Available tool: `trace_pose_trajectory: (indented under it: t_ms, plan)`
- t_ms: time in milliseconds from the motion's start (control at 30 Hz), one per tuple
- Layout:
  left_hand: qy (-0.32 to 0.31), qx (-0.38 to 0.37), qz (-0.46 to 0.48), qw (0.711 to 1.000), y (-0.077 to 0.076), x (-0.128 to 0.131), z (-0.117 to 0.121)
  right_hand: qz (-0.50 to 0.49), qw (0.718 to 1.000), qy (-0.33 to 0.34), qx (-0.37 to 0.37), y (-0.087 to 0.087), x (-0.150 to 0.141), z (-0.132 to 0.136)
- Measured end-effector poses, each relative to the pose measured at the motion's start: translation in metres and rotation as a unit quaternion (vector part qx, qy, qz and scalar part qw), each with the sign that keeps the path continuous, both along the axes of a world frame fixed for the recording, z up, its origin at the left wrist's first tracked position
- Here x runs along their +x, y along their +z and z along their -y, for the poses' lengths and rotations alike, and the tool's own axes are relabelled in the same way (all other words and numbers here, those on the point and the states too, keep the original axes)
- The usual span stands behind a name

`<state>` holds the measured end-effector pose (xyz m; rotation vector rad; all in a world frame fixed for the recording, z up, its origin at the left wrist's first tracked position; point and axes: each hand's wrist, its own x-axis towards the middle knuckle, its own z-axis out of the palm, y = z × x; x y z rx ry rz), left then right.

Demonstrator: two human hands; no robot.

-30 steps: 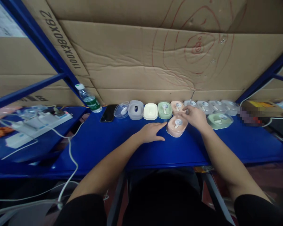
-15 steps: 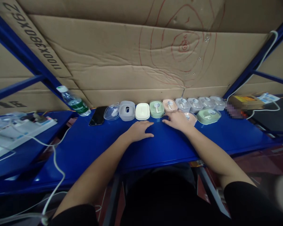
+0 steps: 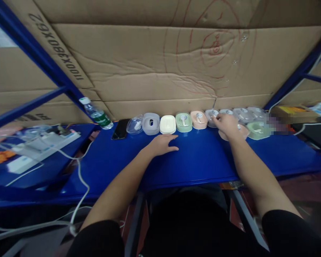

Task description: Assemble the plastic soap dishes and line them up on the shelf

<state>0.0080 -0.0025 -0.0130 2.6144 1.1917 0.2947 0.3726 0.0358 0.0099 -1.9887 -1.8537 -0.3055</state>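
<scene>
Small pastel plastic boxes with clear lids stand in a row along the back of the blue table (image 3: 192,160). My left hand (image 3: 162,144) hovers in front of the cream box (image 3: 167,125), fingers and thumb apart, nothing in it. Farther right, my right hand (image 3: 227,125) reaches over the row, its fingertips at the right side of a grey box (image 3: 210,116); whether they grip it is unclear. Left of that box are a peach box (image 3: 198,120) and a green box (image 3: 184,122). Another peach box (image 3: 243,131) is partly hidden behind my right hand and wrist.
A grey tray with a slot (image 3: 151,124), a clear lid (image 3: 135,124), a phone (image 3: 121,129) and a water bottle (image 3: 97,116) are on the left. A second green box (image 3: 258,130) lies right. Cardboard (image 3: 139,57) walls the back; a power strip (image 3: 45,150) sits far left.
My right hand has moved right along the row, from beside the peach box to the grey one. My left hand stays near the cream box. The camera view has shifted a little.
</scene>
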Motion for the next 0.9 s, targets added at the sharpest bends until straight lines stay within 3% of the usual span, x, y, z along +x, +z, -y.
trace_pose_trajectory:
  t_ms: [167, 300, 433, 567, 667, 767, 900]
  plan:
    - [0.039, 0.036, 0.04, 0.998, 0.005, -0.009, -0.005, -0.078, 0.993, 0.003, 0.094, -0.006, 0.026, -0.013]
    - [0.114, 0.112, 0.082, 0.984, 0.012, -0.02, -0.011, -0.153, 0.975, 0.099, 0.13, -0.009, 0.006, -0.006]
    - [0.164, 0.147, 0.109, 0.969, 0.011, -0.027, -0.016, -0.16, 0.954, 0.243, 0.064, -0.018, -0.041, 0.009]
    - [0.122, 0.122, 0.075, 0.982, 0.001, -0.021, -0.017, -0.098, 0.923, 0.368, -0.057, -0.031, -0.076, 0.018]
    - [0.09, 0.095, 0.017, 0.991, -0.006, -0.013, -0.016, -0.079, 0.915, 0.382, -0.097, -0.036, -0.08, 0.017]
    - [0.101, 0.089, -0.033, 0.99, -0.008, -0.008, -0.017, -0.112, 0.92, 0.363, -0.099, -0.036, -0.07, 0.011]
    - [0.102, 0.087, -0.032, 0.991, -0.004, -0.012, -0.018, -0.142, 0.929, 0.333, -0.083, -0.033, -0.056, 0.006]
